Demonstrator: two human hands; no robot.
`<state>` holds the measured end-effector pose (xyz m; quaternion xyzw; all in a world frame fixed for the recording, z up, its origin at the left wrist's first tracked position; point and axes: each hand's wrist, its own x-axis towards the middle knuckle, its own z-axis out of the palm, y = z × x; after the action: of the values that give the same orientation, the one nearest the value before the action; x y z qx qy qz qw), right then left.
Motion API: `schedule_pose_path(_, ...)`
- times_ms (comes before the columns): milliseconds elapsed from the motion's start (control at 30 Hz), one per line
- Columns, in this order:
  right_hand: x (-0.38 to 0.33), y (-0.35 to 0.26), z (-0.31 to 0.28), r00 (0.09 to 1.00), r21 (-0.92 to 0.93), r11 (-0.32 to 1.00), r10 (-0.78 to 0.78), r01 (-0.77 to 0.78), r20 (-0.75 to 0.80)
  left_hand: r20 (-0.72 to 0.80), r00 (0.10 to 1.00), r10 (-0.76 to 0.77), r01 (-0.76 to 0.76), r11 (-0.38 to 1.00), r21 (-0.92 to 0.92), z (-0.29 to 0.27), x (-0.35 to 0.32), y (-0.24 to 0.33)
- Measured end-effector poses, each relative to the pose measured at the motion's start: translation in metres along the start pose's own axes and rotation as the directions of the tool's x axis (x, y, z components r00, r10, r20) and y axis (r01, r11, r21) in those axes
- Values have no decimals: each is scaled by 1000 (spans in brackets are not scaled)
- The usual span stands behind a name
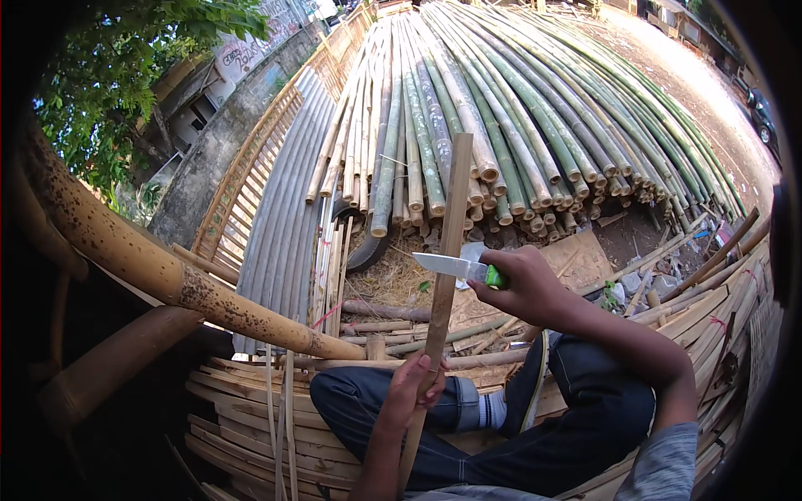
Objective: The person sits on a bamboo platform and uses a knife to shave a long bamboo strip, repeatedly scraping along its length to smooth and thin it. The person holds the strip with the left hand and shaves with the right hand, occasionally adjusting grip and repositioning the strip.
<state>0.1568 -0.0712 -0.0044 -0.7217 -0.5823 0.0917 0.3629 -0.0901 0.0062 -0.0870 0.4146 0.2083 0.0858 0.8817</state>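
A long flat bamboo strip (449, 250) stands upright but slightly tilted in front of me, its lower end between my legs. My left hand (415, 386) is wrapped round its lower part. In my right hand (528, 285) is a knife (451, 265) with a broad silver blade and a green handle, the fingers closed on the handle. The blade points left and crosses the strip at about mid-height, touching it or very close; which of the two I cannot tell.
I sit cross-legged on a platform of bamboo slats (251, 413). A thick bamboo pole (225, 292) crosses at left. Beyond lie a large stack of bamboo poles (501, 108), corrugated sheeting (288, 209), a black tyre (368, 250) and loose offcuts. A tree (125, 67) stands far left.
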Motion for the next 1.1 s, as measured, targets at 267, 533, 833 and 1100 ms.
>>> schedule_pose_path(267,-1,17,14,976,81,977,-190,198,-104,-69,998,9,-3,996,86,8,9,-9)
schedule_pose_path(533,-4,24,29,985,150,974,-161,167,-55,-126,992,-14,29,992,122,6,17,-16)
schedule_pose_path(833,-5,38,40,985,-1,986,-164,165,-48,-134,991,-26,44,990,131,10,25,-23)
schedule_pose_path(1100,4,69,14,934,143,985,142,-100,-327,-124,990,-65,73,995,62,-2,22,-25)
